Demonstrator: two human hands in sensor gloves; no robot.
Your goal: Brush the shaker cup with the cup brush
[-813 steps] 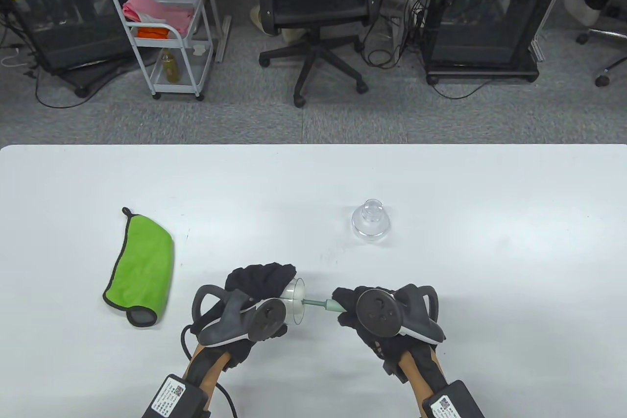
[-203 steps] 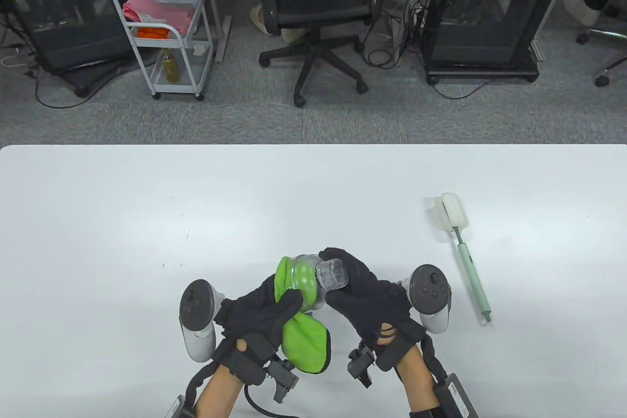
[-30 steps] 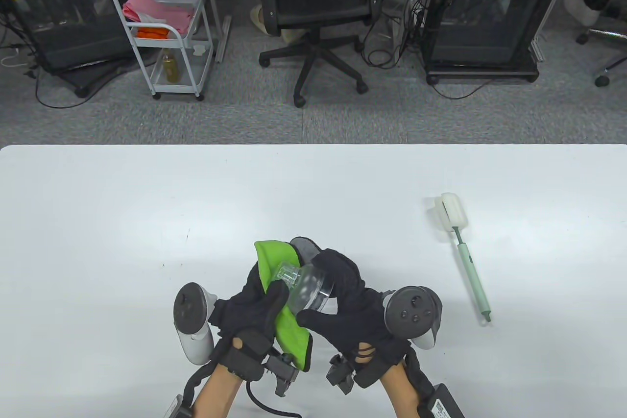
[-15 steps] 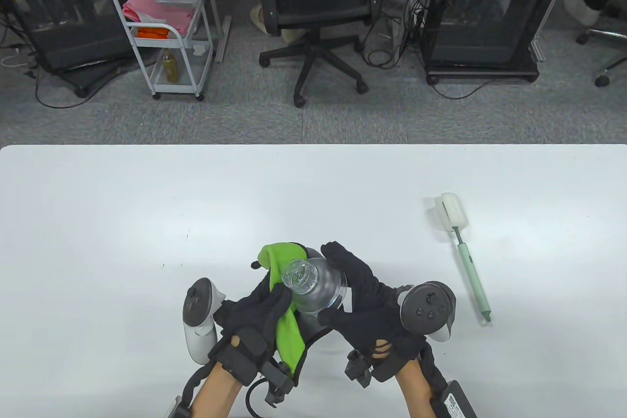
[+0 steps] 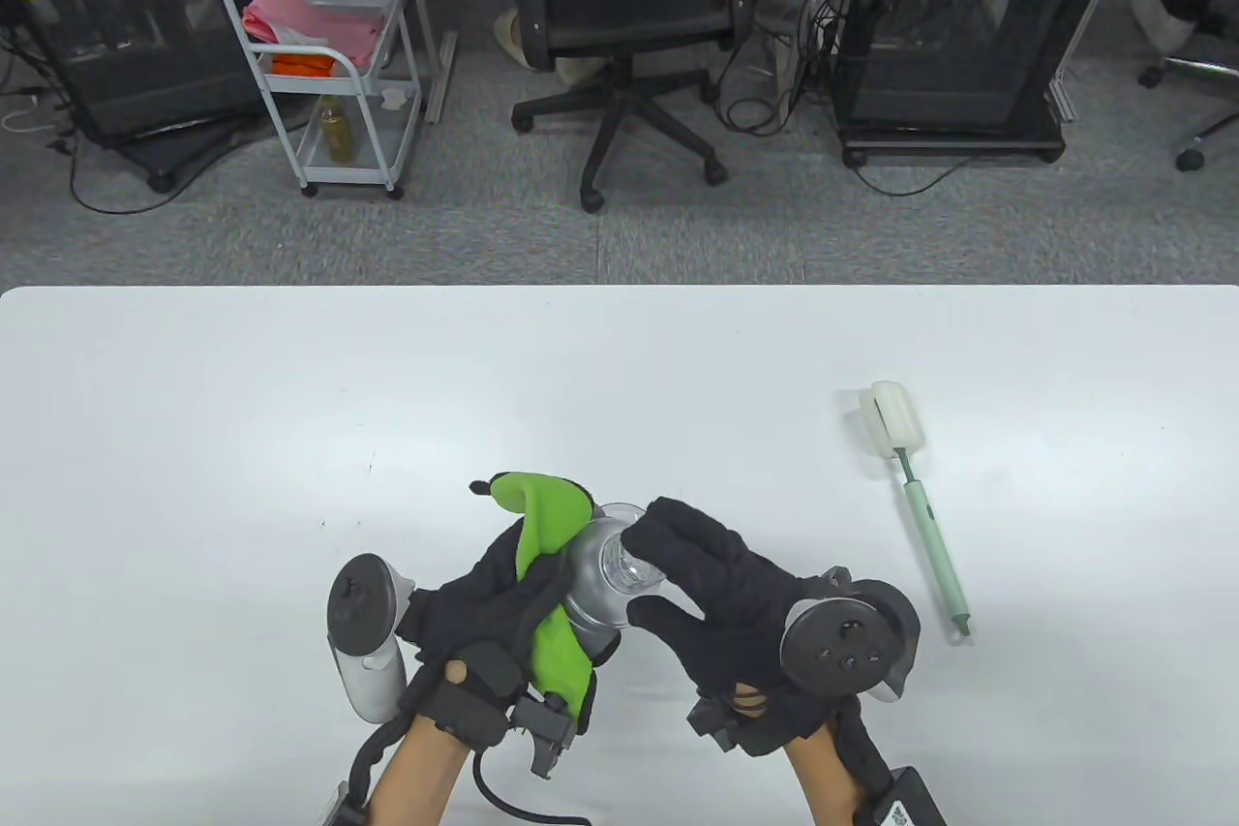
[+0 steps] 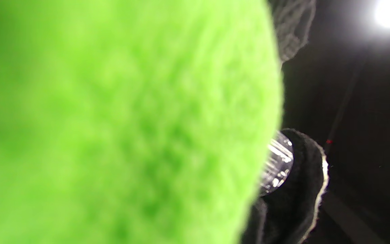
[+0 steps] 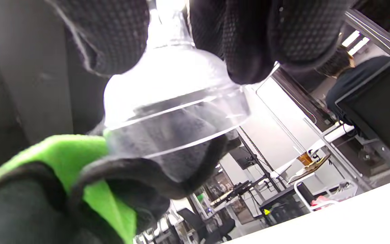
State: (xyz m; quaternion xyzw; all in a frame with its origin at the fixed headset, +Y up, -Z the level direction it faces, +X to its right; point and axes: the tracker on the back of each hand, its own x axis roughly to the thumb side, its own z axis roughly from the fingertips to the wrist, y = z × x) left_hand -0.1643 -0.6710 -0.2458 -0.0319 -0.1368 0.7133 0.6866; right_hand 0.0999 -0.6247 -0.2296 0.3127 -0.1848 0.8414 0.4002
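Note:
My right hand [image 5: 711,589] grips the clear domed shaker cup lid [image 5: 610,574] by its narrow spout, above the table's front middle. My left hand [image 5: 503,598] holds a green cloth [image 5: 547,535] and presses it against the lid's wide side. In the right wrist view the lid [image 7: 171,101] hangs under my fingers [image 7: 249,40], with the cloth [image 7: 66,152] at its rim. The left wrist view is mostly filled by the blurred cloth [image 6: 120,122], with the spout's edge [image 6: 278,162] showing. The cup brush [image 5: 920,506], white sponge head and pale green handle, lies on the table to the right, untouched.
The white table [image 5: 194,400] reaches across the whole view. Beyond its far edge stand an office chair [image 5: 629,3], a white trolley [image 5: 319,61] and black cabinets [image 5: 958,32].
Over the last second my right hand has turned the lid and shifted its grip to the spout. My left hand has moved the cloth around the lid's side. The brush has not moved.

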